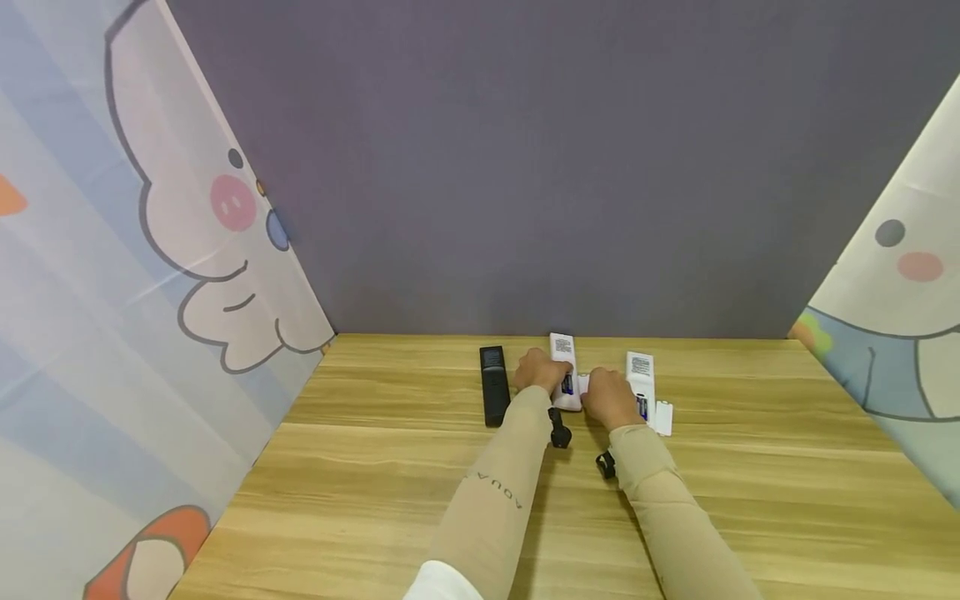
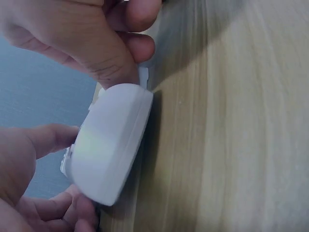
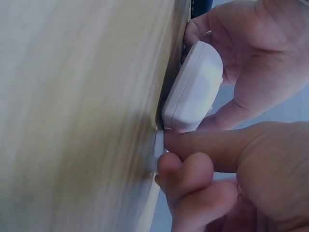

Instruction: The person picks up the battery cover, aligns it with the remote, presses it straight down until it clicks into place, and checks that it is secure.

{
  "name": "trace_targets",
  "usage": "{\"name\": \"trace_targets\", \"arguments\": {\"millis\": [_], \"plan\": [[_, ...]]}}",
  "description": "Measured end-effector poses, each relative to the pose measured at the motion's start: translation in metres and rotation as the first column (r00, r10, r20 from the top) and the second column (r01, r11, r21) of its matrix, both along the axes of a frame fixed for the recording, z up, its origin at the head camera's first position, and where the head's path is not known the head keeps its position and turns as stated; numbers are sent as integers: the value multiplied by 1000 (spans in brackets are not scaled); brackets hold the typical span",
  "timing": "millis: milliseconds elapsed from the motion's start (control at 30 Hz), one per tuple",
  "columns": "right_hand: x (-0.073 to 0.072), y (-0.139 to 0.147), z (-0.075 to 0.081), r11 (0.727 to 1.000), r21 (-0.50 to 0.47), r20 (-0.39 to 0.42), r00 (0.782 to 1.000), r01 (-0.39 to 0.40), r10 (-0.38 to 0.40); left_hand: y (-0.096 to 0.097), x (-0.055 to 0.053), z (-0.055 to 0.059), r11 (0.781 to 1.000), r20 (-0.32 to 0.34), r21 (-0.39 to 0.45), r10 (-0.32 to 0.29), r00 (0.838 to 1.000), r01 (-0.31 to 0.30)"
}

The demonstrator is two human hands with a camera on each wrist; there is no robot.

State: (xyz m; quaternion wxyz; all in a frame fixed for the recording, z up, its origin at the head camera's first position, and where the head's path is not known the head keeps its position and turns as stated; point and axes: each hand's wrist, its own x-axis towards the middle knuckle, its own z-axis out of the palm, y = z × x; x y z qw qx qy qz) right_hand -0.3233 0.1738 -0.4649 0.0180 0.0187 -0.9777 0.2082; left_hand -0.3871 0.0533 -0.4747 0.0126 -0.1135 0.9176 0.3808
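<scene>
A white remote control (image 1: 562, 346) lies back side up on the wooden table, its battery bay uncovered and dark blue batteries (image 1: 567, 384) inside. My left hand (image 1: 540, 371) grips it from the left, with the thumb across the top and fingers curled at the side. In the left wrist view the rounded end of the remote (image 2: 108, 140) is tilted up at one side. Just right of it, my right hand (image 1: 611, 398) pinches a small white battery cover (image 1: 582, 383) at the table surface. The right wrist view shows this cover (image 3: 159, 150) partly hidden by thumb and fingers.
To the left lies a black remote control (image 1: 495, 396). Right of my right hand are a second white remote (image 1: 640, 371), its batteries (image 1: 642, 407) exposed, and a loose white cover (image 1: 663, 418). A dark grey wall (image 1: 555, 183) rises behind the table (image 1: 360, 467).
</scene>
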Motion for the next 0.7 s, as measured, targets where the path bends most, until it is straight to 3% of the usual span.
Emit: {"name": "trace_targets", "arguments": {"millis": [267, 500, 700], "plan": [[-2, 0, -3, 999, -27, -48, 998, 34, -35, 2, 1, -1, 998, -2, 57, 15, 1000, -15], [0, 1, 0, 996, -70, -22, 998, 54, -56, -1, 0, -4, 997, 2, 79, -5, 1000, 5], [-1, 4, 4, 993, -99, 5, 998, 61, -61, -5, 4, 0, 992, 10, 123, 5, 1000, -6]]}}
